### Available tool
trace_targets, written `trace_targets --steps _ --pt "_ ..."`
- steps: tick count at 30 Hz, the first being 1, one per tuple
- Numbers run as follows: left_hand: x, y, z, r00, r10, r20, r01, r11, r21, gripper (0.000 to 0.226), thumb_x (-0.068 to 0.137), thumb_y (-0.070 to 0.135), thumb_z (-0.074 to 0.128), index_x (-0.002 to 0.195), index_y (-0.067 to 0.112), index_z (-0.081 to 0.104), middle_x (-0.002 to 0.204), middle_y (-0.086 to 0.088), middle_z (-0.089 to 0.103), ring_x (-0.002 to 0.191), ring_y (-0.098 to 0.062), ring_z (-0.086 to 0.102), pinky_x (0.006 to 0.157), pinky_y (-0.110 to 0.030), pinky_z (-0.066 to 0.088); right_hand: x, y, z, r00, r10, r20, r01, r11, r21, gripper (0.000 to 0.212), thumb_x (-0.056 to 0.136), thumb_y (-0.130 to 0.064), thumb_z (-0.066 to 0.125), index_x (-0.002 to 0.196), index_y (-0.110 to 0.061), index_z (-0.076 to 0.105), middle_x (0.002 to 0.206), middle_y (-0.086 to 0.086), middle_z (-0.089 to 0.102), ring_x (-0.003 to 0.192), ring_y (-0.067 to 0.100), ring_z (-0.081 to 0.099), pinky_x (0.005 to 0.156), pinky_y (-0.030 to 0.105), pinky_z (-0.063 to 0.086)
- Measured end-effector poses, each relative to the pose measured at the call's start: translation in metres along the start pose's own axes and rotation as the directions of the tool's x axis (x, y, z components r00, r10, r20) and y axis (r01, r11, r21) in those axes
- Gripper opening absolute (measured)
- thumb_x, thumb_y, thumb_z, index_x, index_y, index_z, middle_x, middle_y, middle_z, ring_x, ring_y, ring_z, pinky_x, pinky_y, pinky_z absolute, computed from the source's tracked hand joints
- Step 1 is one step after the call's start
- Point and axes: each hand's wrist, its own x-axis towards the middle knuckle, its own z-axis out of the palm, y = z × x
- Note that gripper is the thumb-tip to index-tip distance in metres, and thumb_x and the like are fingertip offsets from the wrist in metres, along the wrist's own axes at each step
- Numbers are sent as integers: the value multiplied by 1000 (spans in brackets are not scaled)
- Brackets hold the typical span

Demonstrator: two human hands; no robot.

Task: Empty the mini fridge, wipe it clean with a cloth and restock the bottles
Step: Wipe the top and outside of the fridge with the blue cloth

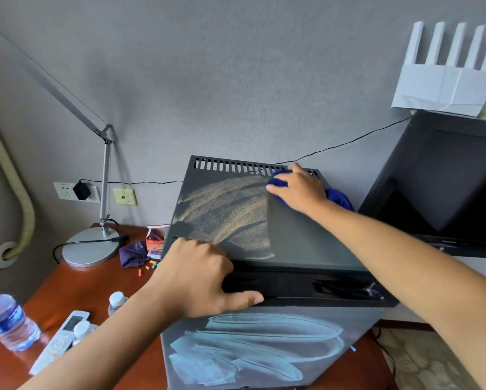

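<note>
Standing on a reddish wooden desk (pixel 76 280) against a grey wall, one mini fridge (pixel 264 249) fills the middle of the view, seen from above with its door closed. Its dark top carries yellowish chalky streaks over the left half, while a clean dark band runs down the right half; the grey door front below bears pale blue smears. One blue cloth (pixel 338 199) lies bunched at the back right of the top, just in front of the vent slots, and the right hand (pixel 298 190) presses down on it with fingers curled over the fabric. At the front left corner the left hand (pixel 205 280) grips the fridge's top edge, thumb stretched along the dark strip above the door.

Three bottles show on the desk to the left: one large water bottle (pixel 7 319) with a blue label, blurred and unreadable, and two small white-capped bottles (pixel 117 301), one of them beside a white remote control (pixel 60 340). Farther back sit one dark purple rag (pixel 133 256), an orange box of chalk (pixel 155 242) and a few loose chalk pieces. One silver desk lamp (pixel 90 246) stands near the wall sockets. A black monitor (pixel 444 184) crowds the fridge's right side, with a white router (pixel 444 80) above it.
</note>
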Motion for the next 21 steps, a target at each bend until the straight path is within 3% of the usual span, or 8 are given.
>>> trace_targets --steps 5,10,12,16,21 --pt "0 0 0 1000 -5 -3 5 1000 -12 86 82 92 41 46 14 36 46 5 35 38 -20 35 44 -27 19 70 10 20 997 68 22 -69 996 56 44 94 -62 58 118 -27 71 117 3 50 106 35 61 79 35 41" --pt "0 1 -2 1000 -23 7 23 1000 -13 88 81 94 36 47 14 35 46 5 36 39 -20 34 45 -26 16 63 7 23 998 57 8 -57 998 29 45 94 -62 58 114 -24 71 112 2 49 105 34 60 81 38 49" --pt "0 1 -2 1000 -30 8 30 999 -12 89 82 95 34 47 13 34 46 5 35 40 -21 33 45 -27 14 41 1 15 1000 26 -5 -26 998 53 39 92 -61 60 109 -28 72 106 -1 46 101 30 60 76 35 45" --pt "0 1 -4 1000 -13 -4 13 1000 -21 86 83 93 38 48 14 25 47 3 26 41 -23 25 46 -28 10 -35 -15 -9 998 -57 13 56 995 83 38 88 -64 64 110 -35 74 114 -7 49 99 23 58 79 35 47" --pt "0 2 -1 1000 16 -20 -16 1000 3 87 83 92 37 49 13 24 46 1 38 43 -25 27 46 -28 15 -153 -31 -38 983 -183 -8 181 965 189 35 80 -69 67 102 -43 75 110 -17 49 88 14 60 79 33 47"
